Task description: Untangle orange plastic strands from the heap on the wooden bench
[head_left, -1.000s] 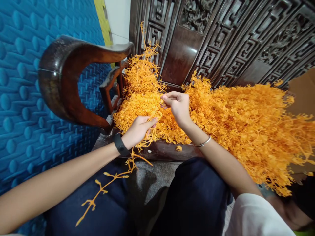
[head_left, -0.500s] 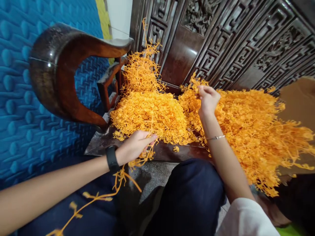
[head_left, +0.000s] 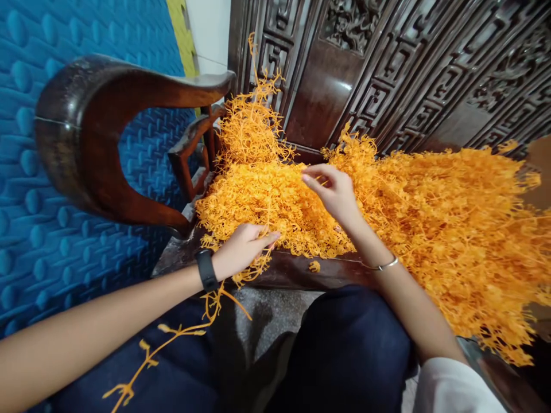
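My left hand (head_left: 245,246), with a black band at the wrist, is closed around an orange plastic branching stem (head_left: 172,338). The stem's lower end trails below the wrist over my dark trousers, and small sprigs hang under the fingers. Over the middle pile of orange plastic pieces (head_left: 262,195) hovers my right hand (head_left: 333,192), with a thin bangle at its wrist. Its thumb and forefinger are curved, their tips slightly apart, and nothing shows between them. A larger orange heap (head_left: 451,229) spreads to the right, and thin bare-looking stems (head_left: 252,129) are bunched at the back left.
The piles rest on a dark wooden seat (head_left: 301,272) with a carved backrest (head_left: 318,97). A curved armrest (head_left: 73,132) stands at the left, before blue textured matting (head_left: 26,229). One loose orange piece (head_left: 314,267) lies near the seat's front edge. Cardboard (head_left: 540,160) shows far right.
My right hand has moved left and slightly down from the right heap to above the middle pile. My left hand still holds the stem in nearly the same place. The view has shifted slightly.
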`<state>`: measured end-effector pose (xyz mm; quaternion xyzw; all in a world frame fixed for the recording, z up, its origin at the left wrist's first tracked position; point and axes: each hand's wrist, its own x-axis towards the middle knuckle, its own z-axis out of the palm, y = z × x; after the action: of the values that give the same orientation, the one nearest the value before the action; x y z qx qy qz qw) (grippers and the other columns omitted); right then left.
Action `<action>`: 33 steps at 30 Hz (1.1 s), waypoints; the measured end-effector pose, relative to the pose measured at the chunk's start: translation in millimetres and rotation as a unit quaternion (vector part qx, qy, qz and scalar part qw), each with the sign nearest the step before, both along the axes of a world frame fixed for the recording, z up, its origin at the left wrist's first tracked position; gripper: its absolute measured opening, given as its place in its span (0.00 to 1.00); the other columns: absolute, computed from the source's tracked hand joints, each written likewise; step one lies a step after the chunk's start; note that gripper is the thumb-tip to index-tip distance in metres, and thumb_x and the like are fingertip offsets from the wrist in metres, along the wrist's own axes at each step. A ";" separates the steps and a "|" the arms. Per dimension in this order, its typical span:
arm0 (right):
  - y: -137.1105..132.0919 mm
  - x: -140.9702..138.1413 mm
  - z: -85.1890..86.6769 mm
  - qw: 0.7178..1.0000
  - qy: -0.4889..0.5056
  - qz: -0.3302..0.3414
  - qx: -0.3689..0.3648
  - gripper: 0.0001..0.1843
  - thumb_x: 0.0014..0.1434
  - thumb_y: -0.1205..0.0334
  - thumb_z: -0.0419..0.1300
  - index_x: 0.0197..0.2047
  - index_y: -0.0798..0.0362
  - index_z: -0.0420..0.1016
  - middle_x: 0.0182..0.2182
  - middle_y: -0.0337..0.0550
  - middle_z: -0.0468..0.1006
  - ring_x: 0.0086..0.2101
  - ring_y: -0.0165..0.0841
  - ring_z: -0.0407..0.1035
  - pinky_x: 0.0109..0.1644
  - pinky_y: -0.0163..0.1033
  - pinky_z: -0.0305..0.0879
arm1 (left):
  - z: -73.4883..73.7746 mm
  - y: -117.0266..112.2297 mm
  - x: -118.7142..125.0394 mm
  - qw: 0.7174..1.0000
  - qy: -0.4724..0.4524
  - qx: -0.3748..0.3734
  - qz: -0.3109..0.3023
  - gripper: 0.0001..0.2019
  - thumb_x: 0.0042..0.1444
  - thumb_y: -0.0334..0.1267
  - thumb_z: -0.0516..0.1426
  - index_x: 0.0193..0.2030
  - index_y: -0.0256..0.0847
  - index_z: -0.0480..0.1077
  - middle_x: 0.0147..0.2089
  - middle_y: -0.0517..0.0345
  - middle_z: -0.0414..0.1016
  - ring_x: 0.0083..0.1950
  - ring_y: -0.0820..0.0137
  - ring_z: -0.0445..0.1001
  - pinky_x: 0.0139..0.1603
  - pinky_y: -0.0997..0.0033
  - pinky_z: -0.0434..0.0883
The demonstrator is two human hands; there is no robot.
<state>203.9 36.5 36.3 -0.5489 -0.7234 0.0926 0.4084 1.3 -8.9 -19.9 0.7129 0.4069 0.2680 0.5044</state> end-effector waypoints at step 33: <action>-4.8 -36.1 -4.5 0.990 0.123 0.060 -0.022 0.06 0.48 0.70 0.58 0.28 0.56 0.77 0.26 0.41 0.78 0.24 0.26 0.68 0.30 0.35 0.65 | 23.7 7.8 2.9 0.992 -0.095 -0.076 0.040 0.17 0.56 0.45 0.52 0.21 0.38 0.62 0.13 0.68 0.54 0.15 0.79 0.52 0.18 0.77 0.50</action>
<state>167.8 31.7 31.7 -0.4978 -0.6972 0.1996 0.4757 4.2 -1.1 3.8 0.6271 0.4044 0.3222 0.5826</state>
